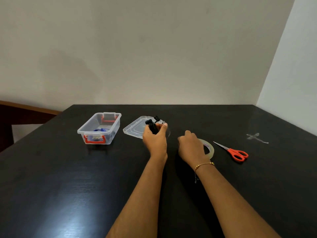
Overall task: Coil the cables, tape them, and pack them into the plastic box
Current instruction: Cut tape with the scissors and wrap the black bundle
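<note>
Holding the coiled black cable point(151, 127) at the frame centre, the left hand point(155, 139) curls its fingers round it, above the lid point(135, 128). The right hand point(191, 146) rests on the tape roll point(210, 147) (finger state I cannot tell). I think the coil must stay tightly squeezed while the tape is wrapped, then go into the plastic box point(99, 128) at centre left.

On your desk point(68, 169): box point(99, 127) far left | lid point(135, 128) right of it | tape roll point(208, 148) right of lid | scissors point(233, 152) rightmost
</note>
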